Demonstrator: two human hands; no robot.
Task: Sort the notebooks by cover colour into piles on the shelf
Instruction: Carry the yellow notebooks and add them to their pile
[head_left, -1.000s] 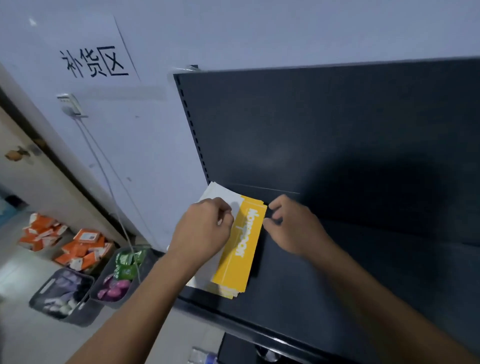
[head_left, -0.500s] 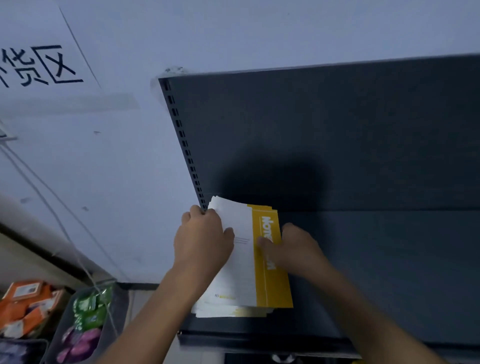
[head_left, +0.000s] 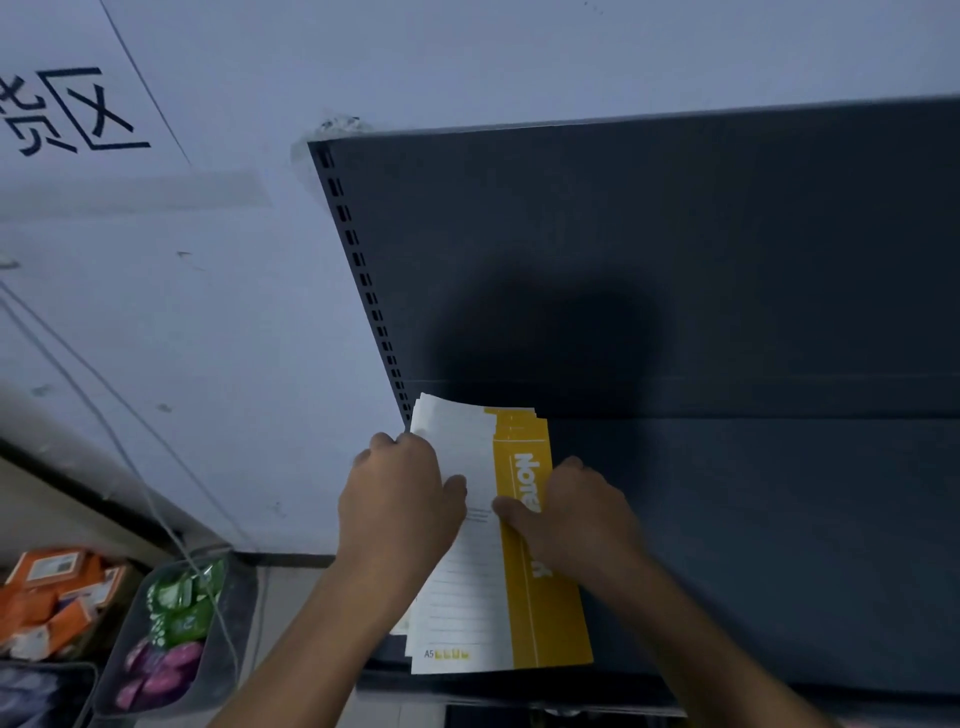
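A pile of notebooks (head_left: 488, 613) with white-and-yellow covers lies at the left end of the dark shelf (head_left: 753, 545), against the slotted upright. My left hand (head_left: 400, 499) grips the pile's left edge, fingers curled over it and thumb on the white cover. My right hand (head_left: 571, 514) holds the right edge, thumb pressed on the yellow band, fingers bent down the side. The top cover reads "Notebook" along the yellow band; both hands hide its middle.
The shelf's dark back panel (head_left: 675, 260) rises behind the pile. A white wall (head_left: 208, 312) with a printed sign stands left. On the floor below left are a grey bin of green and purple packets (head_left: 171, 634) and orange boxes (head_left: 52, 597).
The pile was tilted and half raised a second ago; now it lies flat and squared on the shelf. Both hands have moved to its sides, and the view has shifted right.
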